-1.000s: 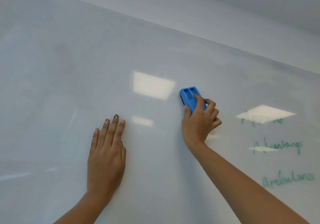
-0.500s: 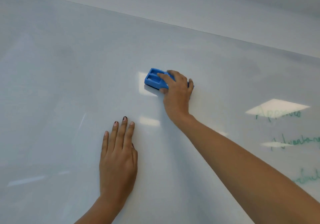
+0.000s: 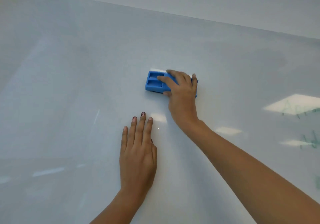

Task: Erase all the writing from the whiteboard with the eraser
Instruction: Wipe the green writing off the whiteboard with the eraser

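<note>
We count: 1 whiteboard [image 3: 69, 85], 1 eraser [image 3: 154, 84], 2 hands, 3 scraps of green writing [image 3: 294, 111].

Left to right:
- Left half of the frame: bare board, with only pale streaky light reflections [image 3: 48, 171] at lower left.
- Lower centre: left hand [image 3: 138, 154] lies flat on the board, released, with fingers straight and close together pointing up-frame. It holds nothing. Dark polish shows on the nails.
- Just above and right of it, centre frame: the blue eraser, pressed to the board with its long side roughly horizontal. Two rectangular recesses show at its left end.
- Right hand [image 3: 181, 92] grasps the eraser from the right. Its fingers drape over the top, one fingertip sits in the upper recess and the thumb is on the lower edge. It covers most of the eraser's right half, and the forearm runs off the lower right corner.
- Right edge: the three writing scraps stack vertically and are cut off by the frame, so we can't read them. A bright reflection sits over the top one. All are well apart from the eraser.
- Top of frame: a strip of plain wall [image 3: 225, 2] above the board's upper edge.
</note>
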